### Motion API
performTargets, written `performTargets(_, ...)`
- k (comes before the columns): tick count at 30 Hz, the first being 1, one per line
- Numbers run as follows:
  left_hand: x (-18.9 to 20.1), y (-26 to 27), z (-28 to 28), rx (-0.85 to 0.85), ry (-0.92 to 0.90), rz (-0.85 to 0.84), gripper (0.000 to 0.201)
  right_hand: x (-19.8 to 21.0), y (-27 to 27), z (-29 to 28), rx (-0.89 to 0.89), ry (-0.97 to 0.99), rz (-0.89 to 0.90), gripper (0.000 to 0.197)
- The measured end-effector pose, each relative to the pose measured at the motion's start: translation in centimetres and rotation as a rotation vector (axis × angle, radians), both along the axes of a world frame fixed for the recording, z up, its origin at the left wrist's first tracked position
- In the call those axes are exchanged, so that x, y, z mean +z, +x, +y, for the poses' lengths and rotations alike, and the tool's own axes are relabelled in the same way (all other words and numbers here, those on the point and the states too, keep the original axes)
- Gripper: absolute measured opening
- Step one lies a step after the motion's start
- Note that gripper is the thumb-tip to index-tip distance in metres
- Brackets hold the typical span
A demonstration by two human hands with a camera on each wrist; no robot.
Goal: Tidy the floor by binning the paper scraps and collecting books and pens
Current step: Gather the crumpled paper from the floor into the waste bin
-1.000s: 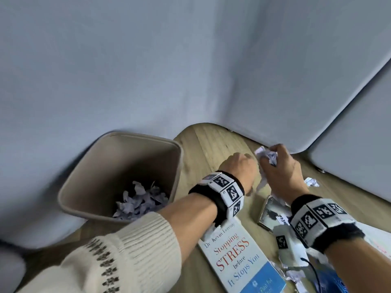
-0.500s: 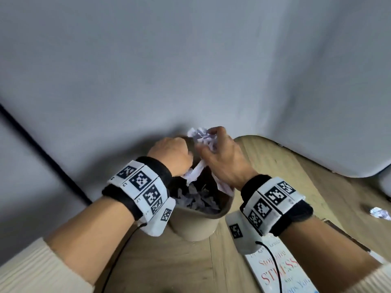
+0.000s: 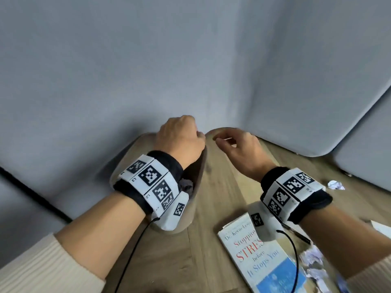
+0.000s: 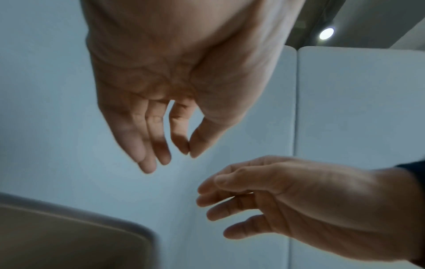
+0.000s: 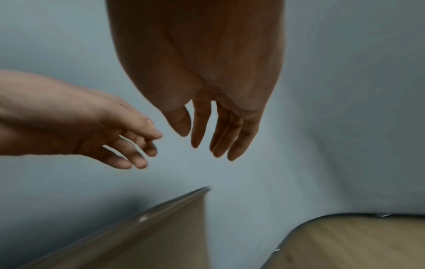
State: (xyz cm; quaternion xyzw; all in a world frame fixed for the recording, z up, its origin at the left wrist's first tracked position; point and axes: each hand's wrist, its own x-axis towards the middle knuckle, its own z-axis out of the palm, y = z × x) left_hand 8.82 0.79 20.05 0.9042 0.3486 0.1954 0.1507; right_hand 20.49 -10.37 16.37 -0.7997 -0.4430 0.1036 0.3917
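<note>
A beige bin (image 3: 196, 180) stands on the wooden floor, with crumpled paper (image 3: 187, 186) showing inside it under my left wrist. My left hand (image 3: 182, 136) hangs above the bin's mouth, and in the left wrist view my left hand (image 4: 161, 145) is empty with its fingers straight. My right hand (image 3: 237, 144) hovers just right of the bin, its fingers relaxed and empty in the right wrist view (image 5: 214, 142). A white and blue book (image 3: 260, 256) lies on the floor below my right wrist. Paper scraps (image 3: 313, 263) lie beside it. One more scrap (image 3: 336, 185) lies at the right.
Grey fabric panels (image 3: 190, 60) wall in the corner behind the bin. A black pen (image 3: 298, 234) lies on the wooden floor (image 3: 222, 197) right of the book, partly under my right wrist. A cable (image 3: 131, 256) hangs from my left wristband.
Both hands carried crumpled paper from the floor over to the bin. The paper has left my fingers and both hands are now empty above the bin.
</note>
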Motion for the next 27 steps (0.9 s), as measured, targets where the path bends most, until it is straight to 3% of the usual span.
performTargets(4,-0.8,4.5,-7.5,-0.242,0.041,-0.009,0.016,-1.8,3.1,-9.0,-0.145,-0.17,0.009,0.016)
performTargets(8,-4.0,8.7,-15.2,-0.537,0.013,0.221,0.011,-6.4,3.8,-19.2,-0.315,-0.427,0.044,0.019)
performTargets(13,-9.2,11.7,-23.7,-0.805,0.011,0.459,0.018,-11.3,0.8,-29.3,-0.467,-0.569,0.13,0.02)
performTargets(17,-15.4,11.9,-27.6,-1.064,0.026,0.677,0.023,-15.4,-3.8,-33.7,-0.599,-0.609,0.147,0.025)
performTargets(22,-21.8,8.5,-31.1,-1.467,0.089,0.902,0.044,-19.3,-11.7,-36.3,-0.771,-0.758,0.149,0.065)
performTargets(24,-23.1,7.8,-31.8,-1.524,0.158,0.916,0.051,-20.3,-14.7,-36.8,-0.821,-0.798,0.094,0.071)
performTargets(27,-24.0,8.2,-32.0,-1.569,0.201,0.823,0.044,-21.5,-18.3,-37.0,-0.875,-0.892,0.073,0.08)
